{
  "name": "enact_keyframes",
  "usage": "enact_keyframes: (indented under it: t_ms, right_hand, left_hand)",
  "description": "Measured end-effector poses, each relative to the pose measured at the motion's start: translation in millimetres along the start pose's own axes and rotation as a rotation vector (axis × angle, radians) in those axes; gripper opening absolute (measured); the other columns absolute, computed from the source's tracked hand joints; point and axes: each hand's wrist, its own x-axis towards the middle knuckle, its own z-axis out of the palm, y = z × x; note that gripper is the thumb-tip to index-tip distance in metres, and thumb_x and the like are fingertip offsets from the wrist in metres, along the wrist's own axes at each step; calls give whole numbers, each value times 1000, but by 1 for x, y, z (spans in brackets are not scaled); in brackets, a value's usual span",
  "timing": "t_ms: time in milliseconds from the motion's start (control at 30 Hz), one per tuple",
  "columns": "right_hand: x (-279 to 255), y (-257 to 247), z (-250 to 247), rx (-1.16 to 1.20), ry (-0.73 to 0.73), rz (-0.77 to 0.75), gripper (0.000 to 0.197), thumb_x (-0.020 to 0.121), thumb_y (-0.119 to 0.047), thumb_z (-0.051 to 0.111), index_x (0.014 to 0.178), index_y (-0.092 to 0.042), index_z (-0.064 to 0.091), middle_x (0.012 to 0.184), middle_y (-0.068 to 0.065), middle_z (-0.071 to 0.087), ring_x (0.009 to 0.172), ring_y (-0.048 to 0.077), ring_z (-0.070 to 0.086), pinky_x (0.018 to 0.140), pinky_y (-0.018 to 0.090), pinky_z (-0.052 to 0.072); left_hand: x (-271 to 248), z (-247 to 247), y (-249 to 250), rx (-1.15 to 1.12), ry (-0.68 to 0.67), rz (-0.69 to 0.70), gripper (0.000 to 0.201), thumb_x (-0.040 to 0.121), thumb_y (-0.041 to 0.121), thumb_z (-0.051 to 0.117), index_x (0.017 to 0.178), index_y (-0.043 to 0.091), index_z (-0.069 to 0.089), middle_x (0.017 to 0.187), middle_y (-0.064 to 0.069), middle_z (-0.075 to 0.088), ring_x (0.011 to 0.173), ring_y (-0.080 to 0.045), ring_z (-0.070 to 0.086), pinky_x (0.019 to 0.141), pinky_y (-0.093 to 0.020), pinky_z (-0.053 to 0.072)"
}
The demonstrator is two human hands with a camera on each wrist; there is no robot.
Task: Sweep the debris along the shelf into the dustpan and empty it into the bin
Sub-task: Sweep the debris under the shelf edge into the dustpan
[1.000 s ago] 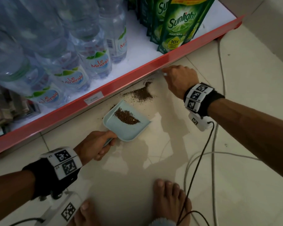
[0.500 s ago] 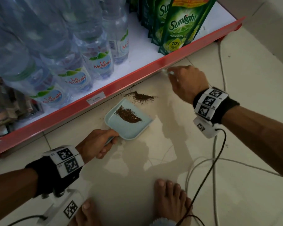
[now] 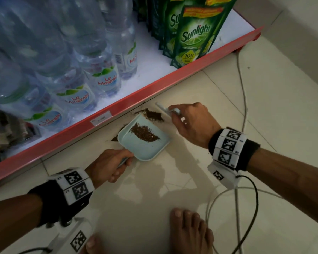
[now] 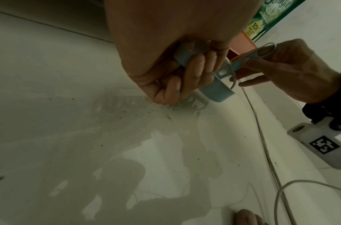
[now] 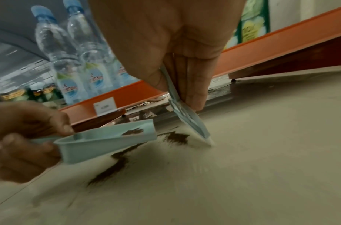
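A small pale-blue dustpan (image 3: 145, 149) lies on the floor tiles below the red shelf edge, with a streak of brown debris (image 3: 144, 133) in it. My left hand (image 3: 108, 165) grips its handle (image 4: 182, 58). A loose brown debris pile (image 3: 152, 115) sits at the pan's far lip. My right hand (image 3: 193, 123) pinches a small pale-blue brush (image 5: 186, 115), whose white bristles (image 5: 207, 140) touch the floor just right of that pile. More debris (image 5: 110, 170) lies beside and under the tilted pan (image 5: 100, 144). No bin is in view.
The red shelf edge (image 3: 154, 88) runs diagonally above the pan, with water bottles (image 3: 103, 77) and green Sunlight pouches (image 3: 193, 37) on it. White and black cables (image 3: 242, 99) trail over the floor at right. Bare feet (image 3: 189, 231) stand near the bottom.
My right hand has brought the brush down and left, closer to the pan. The debris pile has been pushed up to the pan's lip. The left hand and pan have stayed put.
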Motion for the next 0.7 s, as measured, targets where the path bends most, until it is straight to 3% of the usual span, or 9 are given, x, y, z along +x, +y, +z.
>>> enact_keyframes:
  t_ms: [133,233,333,467,633,700]
  right_hand:
    - [11,44,-26,-17,132,102,25,96,-21,44,93,-12,66,82,9,73,74,36,66,69,41,53]
    - [22,84,-45,-55,213,175,24,95,-18,47,95,-8,69,83,15,73,74,42,64,69,44,53]
    - [38,127,-56,-117,250,254,28,96,-17,49,111,-11,72,97,19,74,84,44,65,79,43,53]
    - [66,184,-61,-218,221,425,36,98,-21,46,129,-22,64,117,19,69,103,42,64,92,41,51]
    - [93,221,-59,-267,238,513,34,98,-19,43,124,-23,65,109,21,67,98,44,63,79,40,51]
    - [102,226,-57,-296,218,554,34,100,-22,43,128,-25,63,111,21,65,99,44,61,79,42,50]
  left_hand:
    - [17,10,21,13,8,29,30,94,24,47,70,7,50,41,0,30,36,-12,23,42,-20,18]
    - [38,23,39,26,-3,55,27,94,23,48,72,7,51,41,0,31,35,-11,23,41,-20,18]
    - [59,39,59,31,8,77,29,94,24,49,71,6,52,40,1,32,34,-10,24,39,-18,18]
    - [87,62,83,-21,4,116,29,93,26,51,71,6,53,39,2,32,35,-11,24,41,-19,18]
    - [115,79,102,-84,-8,153,30,91,28,52,69,7,54,38,3,34,34,-11,25,41,-19,20]
    - [121,82,106,-100,-10,166,31,91,28,51,68,8,54,38,3,34,33,-11,25,40,-19,21]
